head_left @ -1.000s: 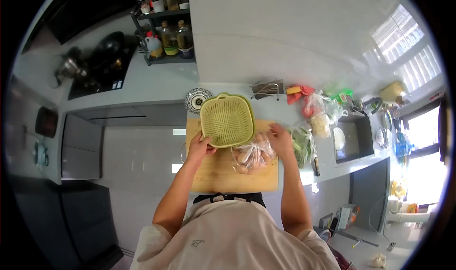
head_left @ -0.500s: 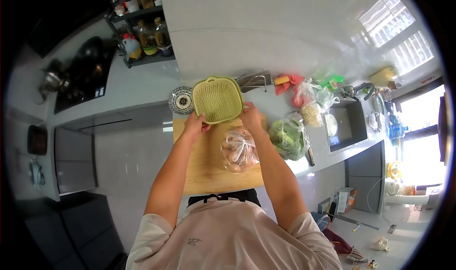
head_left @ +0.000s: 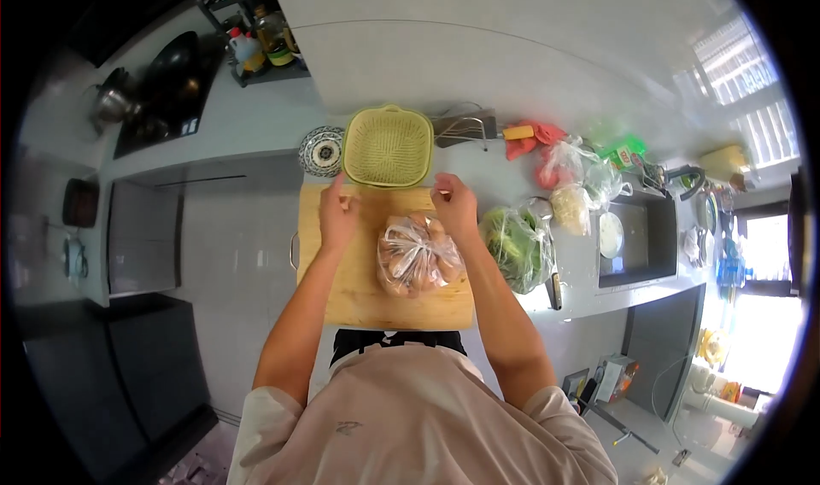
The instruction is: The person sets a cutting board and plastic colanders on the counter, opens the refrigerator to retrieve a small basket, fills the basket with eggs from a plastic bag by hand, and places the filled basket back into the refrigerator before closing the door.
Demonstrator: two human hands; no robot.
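A green colander basket point(head_left: 389, 146) rests on the counter behind the wooden cutting board point(head_left: 342, 284). Just below its front left corner is my left hand point(head_left: 339, 214), fingers apart and holding nothing. My right hand point(head_left: 453, 201) is near the basket's front right corner, its fingers bent and parted, with nothing visible in them. Between my forearms, a clear plastic bag of brown, rounded items point(head_left: 417, 256) lies on the board. A patterned plate point(head_left: 323, 151) sits left of the basket.
Right of the board are a bag of leafy greens point(head_left: 512, 248), a knife point(head_left: 556, 290), more plastic bags point(head_left: 571, 203) and a sink point(head_left: 636, 242). A metal rack point(head_left: 465, 128) stands by the wall. Bottles on a shelf point(head_left: 273, 73) and a stove point(head_left: 166, 101) are at the left.
The green basket has gone from being held over the board to resting behind it. Both hands have let go and drawn back towards my body.
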